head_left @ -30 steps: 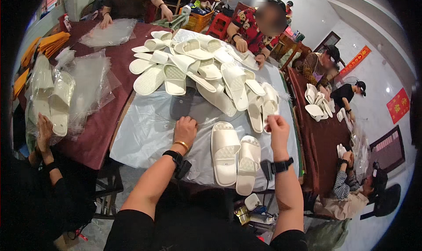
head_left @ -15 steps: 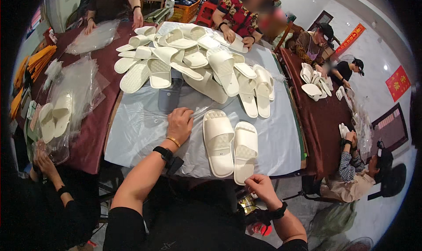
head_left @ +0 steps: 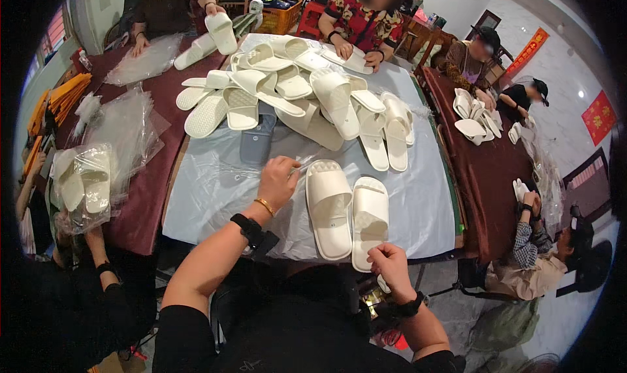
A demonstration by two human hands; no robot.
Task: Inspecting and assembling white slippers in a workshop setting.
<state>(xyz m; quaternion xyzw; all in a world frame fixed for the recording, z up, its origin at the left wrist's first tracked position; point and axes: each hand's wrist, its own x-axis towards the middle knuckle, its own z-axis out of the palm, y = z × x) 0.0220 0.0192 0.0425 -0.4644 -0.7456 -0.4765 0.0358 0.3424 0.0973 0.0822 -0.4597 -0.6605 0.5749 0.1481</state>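
At table's near edge | left hand (head_left: pixel 277 180) pinches clear plastic bag (head_left: pixel 215 190) | right hand (head_left: pixel 390 266) fingers curled at the heel of one of the two white foam slippers (head_left: pixel 349 213), grip unclear | pair unbagged; heap of loose white slippers (head_left: pixel 307 95) left.

Our right hand (head_left: pixel 390 268) no longer rests up on the desk (head_left: pixel 215 196) beside the pair of white slippers (head_left: pixel 349 216); we find it down at the desk's near edge, touching the heel end of the right-hand slipper. Our left hand (head_left: pixel 277 183) sits closer to the left slipper's toe. Across the desk, another person's hand lifts a single slipper (head_left: pixel 221 32) (it lay unraised before).
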